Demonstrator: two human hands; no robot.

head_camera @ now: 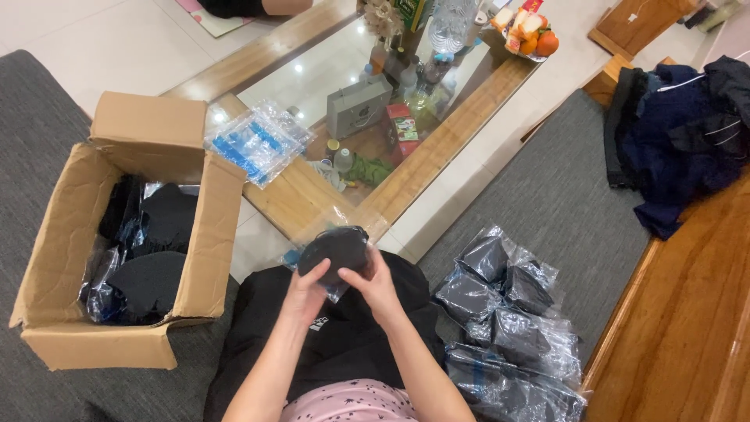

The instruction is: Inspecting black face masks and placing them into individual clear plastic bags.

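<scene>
Right of the cardboard box (125, 234), both hands, left hand (303, 291) and right hand (378, 283), hold one dark mask (334, 250) tight in its clear bag (324, 227).

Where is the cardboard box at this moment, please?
In the head view, the open cardboard box sits on the grey cushion at the person's left, beside the left hand, with dark items inside and a stack of empty clear bags just beyond it.

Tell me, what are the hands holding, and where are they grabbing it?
Both hands hold a dark cloth piece in a clear plastic bag. The left hand grips its lower left edge, the right hand its lower right edge.
</scene>
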